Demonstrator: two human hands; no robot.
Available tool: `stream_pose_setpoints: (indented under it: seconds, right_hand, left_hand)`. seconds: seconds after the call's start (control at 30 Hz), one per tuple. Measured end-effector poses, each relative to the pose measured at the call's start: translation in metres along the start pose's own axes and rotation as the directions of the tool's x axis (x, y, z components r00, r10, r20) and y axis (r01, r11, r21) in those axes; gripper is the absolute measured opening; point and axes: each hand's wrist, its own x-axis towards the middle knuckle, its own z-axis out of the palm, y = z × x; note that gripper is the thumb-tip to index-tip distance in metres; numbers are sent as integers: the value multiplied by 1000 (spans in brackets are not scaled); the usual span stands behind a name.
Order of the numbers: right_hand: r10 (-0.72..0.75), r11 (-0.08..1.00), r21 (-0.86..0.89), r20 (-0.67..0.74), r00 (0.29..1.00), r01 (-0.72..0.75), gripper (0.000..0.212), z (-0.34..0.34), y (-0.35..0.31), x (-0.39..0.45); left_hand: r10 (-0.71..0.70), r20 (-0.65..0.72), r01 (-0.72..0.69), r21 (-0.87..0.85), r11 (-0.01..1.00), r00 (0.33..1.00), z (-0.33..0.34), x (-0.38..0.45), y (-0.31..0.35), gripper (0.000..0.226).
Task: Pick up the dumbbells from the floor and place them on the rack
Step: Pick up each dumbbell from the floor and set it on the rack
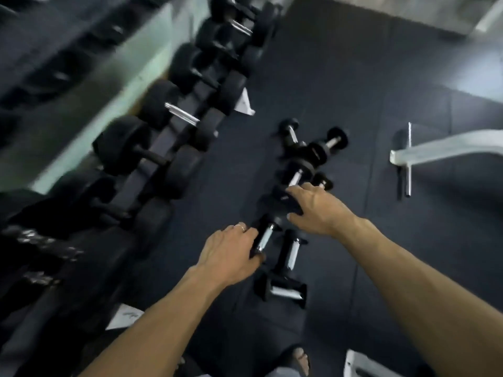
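Head view: no writing readable on dumbbells (291,248).

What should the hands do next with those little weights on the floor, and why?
Probably close the left hand round the chrome handle of the nearest dumbbell. Its fingers are already beside that handle, the right hand rests on the dumbbell's far head, and it is not yet lifted.

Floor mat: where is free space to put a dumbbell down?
Bare floor mat lies between the floor dumbbells and the white bench frame, and between them and the rack. It is crowded around both hands, left hand and right hand.
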Motion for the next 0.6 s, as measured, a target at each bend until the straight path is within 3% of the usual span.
stream_pose_setpoints:
  seconds: [0.27, 0.6]
  right_hand:
    - [204, 979, -32, 148, 968, -202, 43, 126, 141, -17]
    - [395, 875, 143, 341, 853, -462, 45, 359, 213, 29]
  left_hand:
    - [108, 259, -129, 67, 989, 960, 139, 72, 51, 50]
    - [245, 512, -347, 114, 931, 824, 358, 174, 15, 50]
